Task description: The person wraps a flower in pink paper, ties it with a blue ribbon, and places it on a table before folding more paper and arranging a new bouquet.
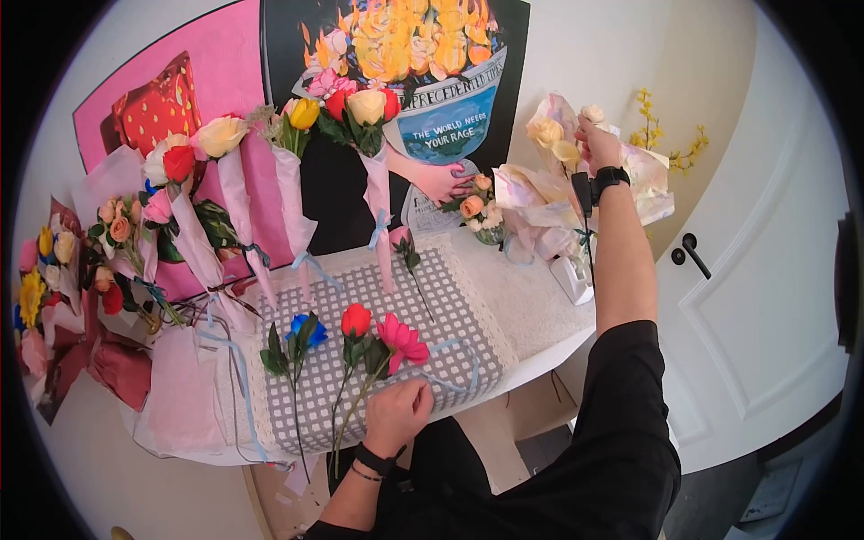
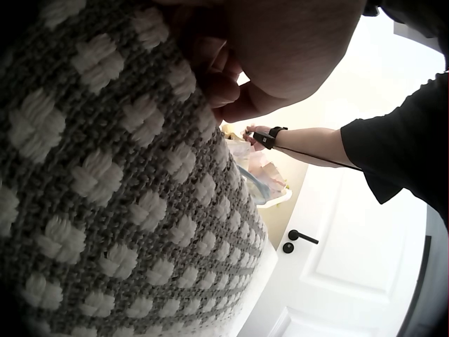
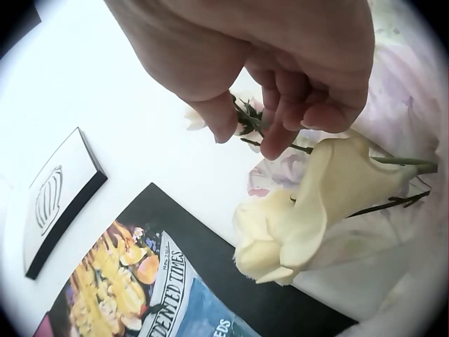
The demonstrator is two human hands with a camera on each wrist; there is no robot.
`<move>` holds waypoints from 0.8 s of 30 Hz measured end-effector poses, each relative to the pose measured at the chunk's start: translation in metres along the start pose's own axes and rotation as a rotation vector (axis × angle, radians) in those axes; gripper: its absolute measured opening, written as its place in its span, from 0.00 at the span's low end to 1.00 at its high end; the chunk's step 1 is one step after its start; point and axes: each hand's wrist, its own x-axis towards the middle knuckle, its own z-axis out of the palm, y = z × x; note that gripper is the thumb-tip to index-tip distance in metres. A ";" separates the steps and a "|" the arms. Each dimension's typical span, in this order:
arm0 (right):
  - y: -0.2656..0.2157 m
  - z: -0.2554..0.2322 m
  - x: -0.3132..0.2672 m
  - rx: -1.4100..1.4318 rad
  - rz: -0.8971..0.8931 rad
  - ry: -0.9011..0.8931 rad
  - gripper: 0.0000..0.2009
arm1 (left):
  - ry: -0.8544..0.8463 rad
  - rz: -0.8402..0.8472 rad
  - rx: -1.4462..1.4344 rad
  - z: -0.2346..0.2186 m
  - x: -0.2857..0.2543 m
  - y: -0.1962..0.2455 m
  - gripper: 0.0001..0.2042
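Note:
At the back right, my right hand has its thumb and index finger around the green base of a small pale flower, beside a larger cream flower in patterned paper. In the right wrist view, the hand is close above the cream flower; whether its fingertips press the stem is hard to see. My left hand rests loosely curled on the checked cloth, nothing visible in it. To its left lie a pink flower, a red rose and a blue rose.
Several wrapped flowers lean along the back and left, among them a pink-wrapped bunch. A small vase of peach flowers stands near the patterned paper. A white box sits in front of it; a door is at right.

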 end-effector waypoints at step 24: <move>-0.004 -0.006 -0.024 -0.637 -0.595 0.065 0.20 | 0.013 0.023 0.012 0.000 -0.001 -0.001 0.02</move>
